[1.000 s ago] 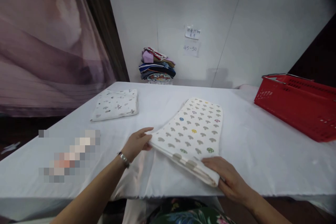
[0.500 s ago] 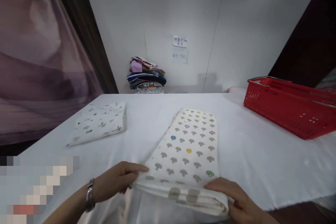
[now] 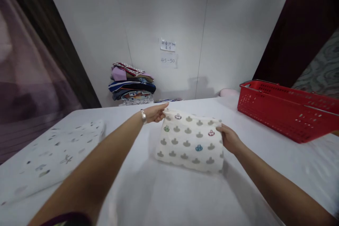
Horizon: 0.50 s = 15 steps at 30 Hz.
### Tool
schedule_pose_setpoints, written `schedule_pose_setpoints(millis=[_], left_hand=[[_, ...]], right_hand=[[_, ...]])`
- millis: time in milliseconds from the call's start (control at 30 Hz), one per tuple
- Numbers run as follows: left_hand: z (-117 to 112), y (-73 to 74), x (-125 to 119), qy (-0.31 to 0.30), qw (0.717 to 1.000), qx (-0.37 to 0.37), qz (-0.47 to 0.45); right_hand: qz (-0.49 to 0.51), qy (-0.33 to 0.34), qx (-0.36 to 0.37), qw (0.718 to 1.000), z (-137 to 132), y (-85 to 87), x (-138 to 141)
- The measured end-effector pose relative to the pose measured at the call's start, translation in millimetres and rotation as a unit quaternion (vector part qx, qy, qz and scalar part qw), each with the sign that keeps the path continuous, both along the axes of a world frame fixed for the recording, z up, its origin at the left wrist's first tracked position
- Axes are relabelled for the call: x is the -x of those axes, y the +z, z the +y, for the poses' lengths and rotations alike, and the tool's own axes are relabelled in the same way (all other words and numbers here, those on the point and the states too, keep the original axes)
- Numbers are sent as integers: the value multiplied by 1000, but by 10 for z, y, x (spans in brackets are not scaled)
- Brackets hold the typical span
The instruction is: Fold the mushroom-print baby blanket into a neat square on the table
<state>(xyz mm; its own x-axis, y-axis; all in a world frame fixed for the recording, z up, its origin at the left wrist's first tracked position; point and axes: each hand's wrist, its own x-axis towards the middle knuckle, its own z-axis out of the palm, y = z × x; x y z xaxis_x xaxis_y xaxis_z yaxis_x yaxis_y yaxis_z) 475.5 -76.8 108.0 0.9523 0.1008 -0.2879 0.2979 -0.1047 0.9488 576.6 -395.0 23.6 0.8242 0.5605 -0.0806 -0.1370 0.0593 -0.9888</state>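
A cream cloth with a mushroom print lies folded in half on the white table. My left hand pinches its far left corner, a watch on the wrist. My right hand grips the far right corner of the same cloth. Both arms stretch out over the table towards the far edge of the fold.
A second folded white cloth with small prints lies at the left. A red plastic basket stands at the right. A stack of folded coloured fabrics sits against the wall behind the table, under two paper notes.
Both hands lifted the near end of the mushroom cloth and carried it over to the far end, folding it in half. The camera view shifted left and up.
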Motion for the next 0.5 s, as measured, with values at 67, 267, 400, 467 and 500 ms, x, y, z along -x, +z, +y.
schedule_pose_setpoints(millis=[67,267,400,467,500], left_hand=[[-6,-335,-382,65,994,-77,43],[27,-1072,-688,92,977,-170,87],[111,-1083,-717,103,971,-211,51],[78,-1073,-790,114,967,-226,38],[44,-1085,-835,126,963,-237,37]], right_hand=[[57,-23,42,997,142,-150,-216],[124,1,4,992,208,-522,-355],[121,-15,-25,992,191,-521,-350],[105,-44,-33,993,206,-503,-370],[99,-57,-30,993,215,-499,-385]])
